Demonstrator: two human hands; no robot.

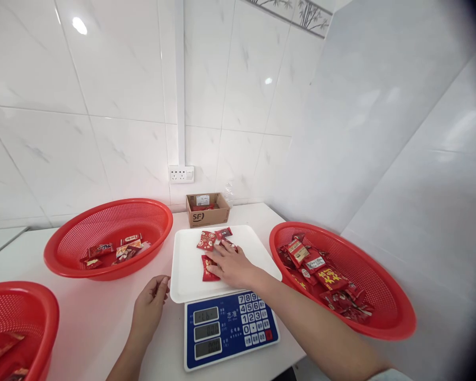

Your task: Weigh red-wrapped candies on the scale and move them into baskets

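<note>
1. The right hand [232,264] lies palm down over the scale's white tray [259,246], its fingers spread apart and resting across small red packets [206,239]; they are not closed around any that show.
2. Those packets lie on the tray, around and partly under the fingers; one bears round pale motifs, and its print is too small to read.
3. The left hand [153,299] is just beside the tray's left edge, fingers curled and thumb close to the forefinger; I cannot tell whether they pinch anything.
4. The blue panel [232,346] below the tray carries the characters "志准", with smaller lettering beneath them.
5. Its keypad [256,320] shows the digits 0 to 9, a dot key, keys with Chinese characters and one red key.
6. Of three displays, the top one [206,316] is unclear; the lower two [208,348] appear to read zeros.
7. Behind the tray, a cardboard box [209,214] is printed "SF" and has a white label [202,200], illegible here.
8. The right basket [404,317] holds many red packets, one with bold yellow characters [332,278].
9. The far left basket [164,222] holds a few wrapped pieces [101,250]; the near left basket [49,312] holds others.
</note>
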